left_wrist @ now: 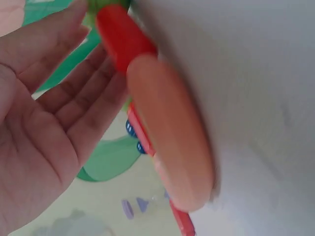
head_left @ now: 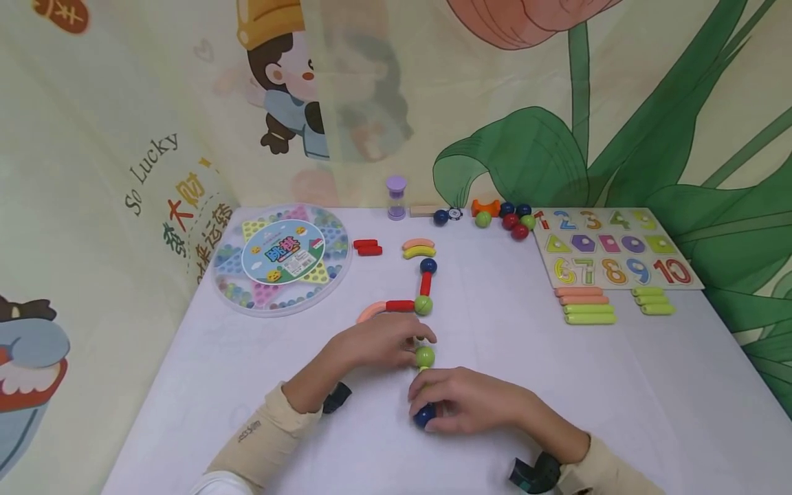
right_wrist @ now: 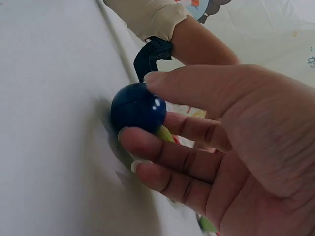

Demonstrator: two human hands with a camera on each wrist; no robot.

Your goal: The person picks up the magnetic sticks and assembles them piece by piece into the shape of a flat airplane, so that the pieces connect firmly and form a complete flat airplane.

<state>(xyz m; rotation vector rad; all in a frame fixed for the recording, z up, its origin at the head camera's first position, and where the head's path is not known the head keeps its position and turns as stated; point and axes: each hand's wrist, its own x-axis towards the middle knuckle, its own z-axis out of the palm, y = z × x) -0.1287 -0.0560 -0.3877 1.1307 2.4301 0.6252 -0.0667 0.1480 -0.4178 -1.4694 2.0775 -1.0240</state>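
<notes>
Pinching a blue ball (head_left: 423,416), the right hand (head_left: 467,400) sits at four o'clock from the left hand (head_left: 379,341), and I can't tell if that holds a green ball (head_left: 425,357)

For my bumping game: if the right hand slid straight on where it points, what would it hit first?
The right hand would probably meet the black device at the left wrist, though heights are unclear.

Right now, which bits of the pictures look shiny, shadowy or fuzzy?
Right wrist view: white glints on the glossy dark blue ball, soft shadow on the white tabletop beside it; left wrist view: the purple hourglass timer is blurry, and shadow runs along the curved salmon-pink stick; head view: bright, fairly even light.
</notes>
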